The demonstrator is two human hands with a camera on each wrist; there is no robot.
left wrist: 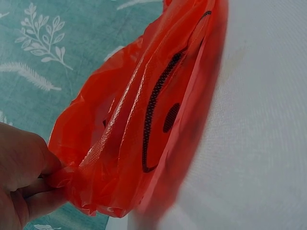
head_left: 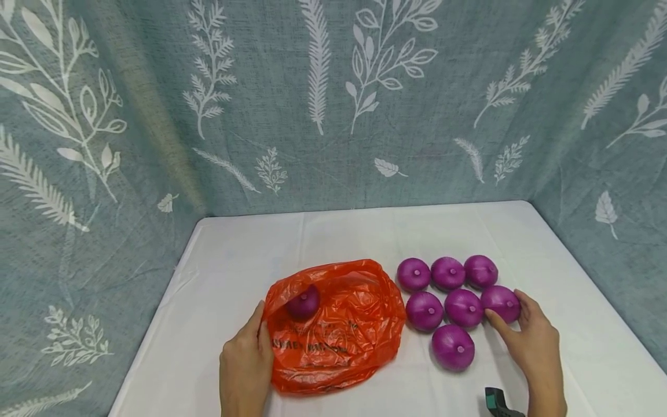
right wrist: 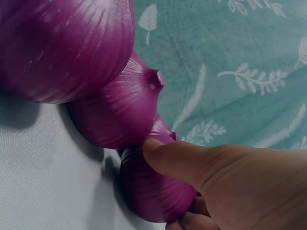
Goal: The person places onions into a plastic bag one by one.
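Observation:
My left hand pinches the left rim of a red plastic bag, which lies with its mouth spread wide. Inside the bag, near that rim, sits one purple onion. In the left wrist view, the thumb and fingers grip bunched plastic of the bag. On the right, my right hand holds the onion at the right end of the middle row, thumb on its near left and fingers round its right side. The right wrist view shows the thumb against this onion, with other onions beyond it.
Several more onions stand right of the bag: a back row, two others in the middle row, and one onion in front. A white-covered table lies beneath. Leaf-patterned curtains surround it. A black strap piece shows by the right wrist.

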